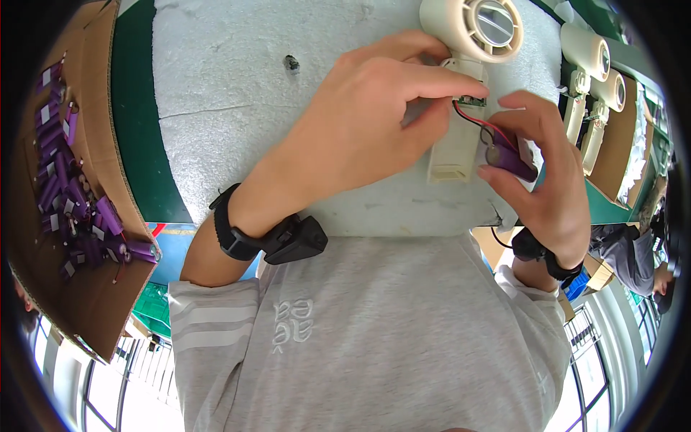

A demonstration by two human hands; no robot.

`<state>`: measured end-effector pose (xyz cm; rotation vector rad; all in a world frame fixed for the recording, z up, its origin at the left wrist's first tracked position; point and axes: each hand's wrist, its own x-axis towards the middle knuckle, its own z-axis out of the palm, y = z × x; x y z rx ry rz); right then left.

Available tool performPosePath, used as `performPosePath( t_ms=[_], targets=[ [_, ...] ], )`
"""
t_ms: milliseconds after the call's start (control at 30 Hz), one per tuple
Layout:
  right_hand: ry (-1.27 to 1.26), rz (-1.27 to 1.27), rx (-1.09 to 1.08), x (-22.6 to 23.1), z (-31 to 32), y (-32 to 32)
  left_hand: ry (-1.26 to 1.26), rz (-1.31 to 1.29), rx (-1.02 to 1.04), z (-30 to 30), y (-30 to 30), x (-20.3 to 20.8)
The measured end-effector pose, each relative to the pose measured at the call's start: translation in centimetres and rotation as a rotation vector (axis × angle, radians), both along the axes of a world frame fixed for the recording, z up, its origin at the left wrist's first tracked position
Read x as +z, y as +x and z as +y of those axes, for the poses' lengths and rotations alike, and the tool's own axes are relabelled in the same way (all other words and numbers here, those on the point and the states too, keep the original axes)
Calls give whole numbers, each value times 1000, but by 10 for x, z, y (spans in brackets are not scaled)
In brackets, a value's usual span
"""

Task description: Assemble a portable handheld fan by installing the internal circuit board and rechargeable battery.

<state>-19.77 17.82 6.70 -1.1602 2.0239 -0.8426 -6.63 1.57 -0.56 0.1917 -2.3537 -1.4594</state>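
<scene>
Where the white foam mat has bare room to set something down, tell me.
Widest: the foam mat between its left edge and the left hand, save one dark scrap. Narrower: its near edge, below the fan. Crowded: around the fan, where the right hand holds the purple battery.

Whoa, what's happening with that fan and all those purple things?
A person has an opened handheld fan on a white sheet. The left hand is at its small circuit board, while the right hand holds a purple battery. Red and black wires run from the board toward the battery. More purple batteries lie in the cardboard box on the left.
</scene>
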Motion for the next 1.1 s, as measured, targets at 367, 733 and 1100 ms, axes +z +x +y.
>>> performPosePath(
  t_ms=[367,733,1100],
  targets=[
    [-176,446,-29,-28,19,-3,232,-122,67,-6,0,4],
    [-120,638,133,-14,11,3,153,-76,174,5,3,6],
    [-106,640,106,-24,15,-2,159,-108,138,0,0,12]
  ],
)
